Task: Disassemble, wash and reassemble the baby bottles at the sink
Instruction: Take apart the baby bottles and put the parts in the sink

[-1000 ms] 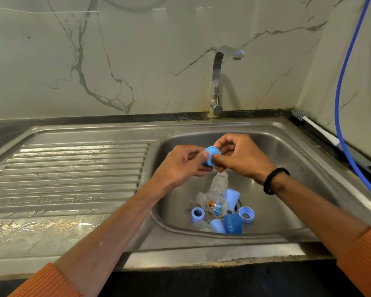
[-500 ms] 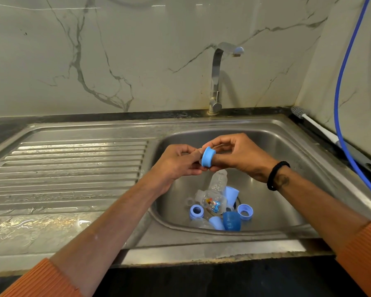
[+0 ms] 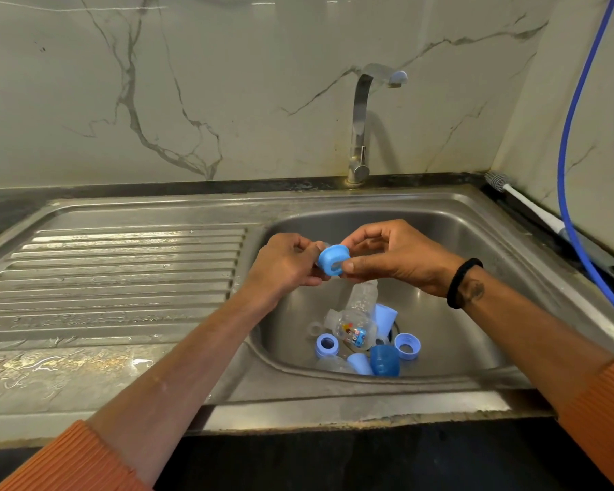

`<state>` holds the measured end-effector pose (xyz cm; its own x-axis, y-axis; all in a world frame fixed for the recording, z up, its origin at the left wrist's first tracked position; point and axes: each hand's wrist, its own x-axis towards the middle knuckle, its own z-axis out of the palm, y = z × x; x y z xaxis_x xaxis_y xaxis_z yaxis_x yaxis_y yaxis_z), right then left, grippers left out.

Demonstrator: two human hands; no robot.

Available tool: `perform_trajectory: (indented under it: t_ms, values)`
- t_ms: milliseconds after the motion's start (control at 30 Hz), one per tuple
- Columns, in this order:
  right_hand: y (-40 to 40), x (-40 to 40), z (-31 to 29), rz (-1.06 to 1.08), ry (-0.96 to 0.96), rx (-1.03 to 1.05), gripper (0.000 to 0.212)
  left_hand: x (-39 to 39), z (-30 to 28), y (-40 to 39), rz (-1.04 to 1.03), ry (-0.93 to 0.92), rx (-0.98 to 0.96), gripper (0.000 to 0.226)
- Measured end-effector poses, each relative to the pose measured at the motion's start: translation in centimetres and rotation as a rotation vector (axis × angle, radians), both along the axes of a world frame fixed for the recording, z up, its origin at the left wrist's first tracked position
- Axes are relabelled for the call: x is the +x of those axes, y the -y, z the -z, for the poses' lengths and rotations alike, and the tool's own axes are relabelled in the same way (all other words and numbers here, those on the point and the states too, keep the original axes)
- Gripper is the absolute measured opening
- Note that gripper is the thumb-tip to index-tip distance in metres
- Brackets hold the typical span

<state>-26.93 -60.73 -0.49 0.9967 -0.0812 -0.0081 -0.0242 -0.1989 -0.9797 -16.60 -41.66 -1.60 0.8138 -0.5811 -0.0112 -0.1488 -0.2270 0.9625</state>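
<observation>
Because the blue collar ring [image 3: 333, 265], pinched by the left hand [image 3: 287, 264] and right hand [image 3: 399, 258], looks light, stiff and wet (likely slippery), its outer rim seems the surest hold.

In front of me a pale marble wall [image 3: 249, 101] with grey veins rises behind a dark table [image 3: 156, 188] edge. A steel drainboard [image 3: 114, 278], ribbed and wet, lies to my left. A chrome tap [image 3: 362, 122] stands at the back. A blue hose [image 3: 568, 143] hangs down the right wall, shining under soft light.
</observation>
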Motion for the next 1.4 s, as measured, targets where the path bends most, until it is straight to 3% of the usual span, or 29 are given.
perform_trajectory:
  t_ms: [100, 200, 400, 533, 633, 867, 1100, 1233, 1333, 1400]
  values:
    - [0.7, -0.1, 0.3, 0.027, -0.137, -0.170, 0.029, 0.2, 0.6, 0.0, -0.021, 0.345, 0.200, 0.021]
    - [1.1, 0.0, 1.1, -0.003, -0.275, -0.564, 0.021, 0.0, 0.8, -0.2, 0.035, 0.546, 0.443, 0.019]
    - [1.5, 0.0, 2.3, 0.012, -0.430, -0.998, 0.012, -0.5, 0.8, -0.5, 0.129, 0.590, 0.670, 0.014]
    - [1.8, -0.4, 2.7, 0.002, -0.587, -1.126, 0.015, -0.7, 0.7, -0.6, 0.206, 0.600, 0.744, 0.005]
    - [1.8, -0.7, 2.6, 0.008, -0.666, -1.190, 0.020, -0.9, 0.5, -0.6, 0.236, 0.605, 0.785, 0.013]
    - [1.9, -0.3, 2.1, 0.155, -0.517, -1.126, 0.032, -0.9, 0.2, -0.5, 0.202, 0.604, 0.782, 0.036]
    - [2.6, -0.2, 2.3, 0.215, -0.441, -1.051, 0.018, -0.6, 0.4, -0.5, 0.177, 0.647, 0.709, 0.038]
    - [3.3, 0.1, 2.0, 0.378, -0.270, -0.954, 0.017, -0.4, 0.4, -0.5, 0.162, 0.717, 0.605, 0.039]
    - [3.7, 0.1, 1.2, 0.550, -0.070, -0.760, 0.017, -0.4, -0.4, -0.4, 0.102, 0.765, 0.443, 0.038]
    - [4.0, 0.3, 0.1, 0.658, 0.066, -0.489, 0.011, -0.9, -1.1, -0.1, 0.024, 0.712, 0.313, 0.035]
